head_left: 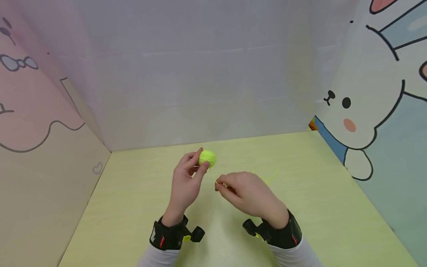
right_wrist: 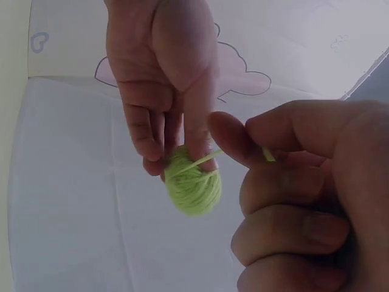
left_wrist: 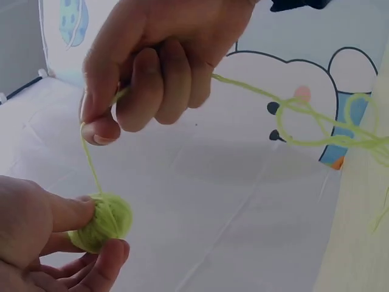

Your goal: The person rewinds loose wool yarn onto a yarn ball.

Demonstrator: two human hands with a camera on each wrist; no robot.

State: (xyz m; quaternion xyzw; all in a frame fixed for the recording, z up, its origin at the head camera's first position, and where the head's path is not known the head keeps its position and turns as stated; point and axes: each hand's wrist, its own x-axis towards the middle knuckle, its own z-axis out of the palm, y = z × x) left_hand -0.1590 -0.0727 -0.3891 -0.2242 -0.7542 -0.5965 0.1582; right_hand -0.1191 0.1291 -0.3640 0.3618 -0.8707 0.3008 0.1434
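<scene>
Between the thumb and fingers of my left hand (head_left: 187, 181) is a small ball of neon yellow-green yarn (head_left: 208, 158), raised above the table. A strand of yarn (left_wrist: 91, 161) runs taut from the ball to my right hand (head_left: 250, 193), which pinches it between thumb and index finger. The other right fingers (right_wrist: 292, 234) are curled in, and the strand passes through them. Past that hand, loose yarn (left_wrist: 316, 140) trails away in loops in the left wrist view. In the right wrist view, wound layers show on the ball (right_wrist: 194, 188), and the left fingertips press its top.
A pale yellow-green table (head_left: 140, 222) lies under both hands. Loose yarn ends (head_left: 271, 177) show behind the right hand. A whitish sheet (head_left: 200, 81) closes off the back, with cartoon-printed panels (head_left: 377, 122) at the sides. Each wrist wears a black camera band (head_left: 170, 235).
</scene>
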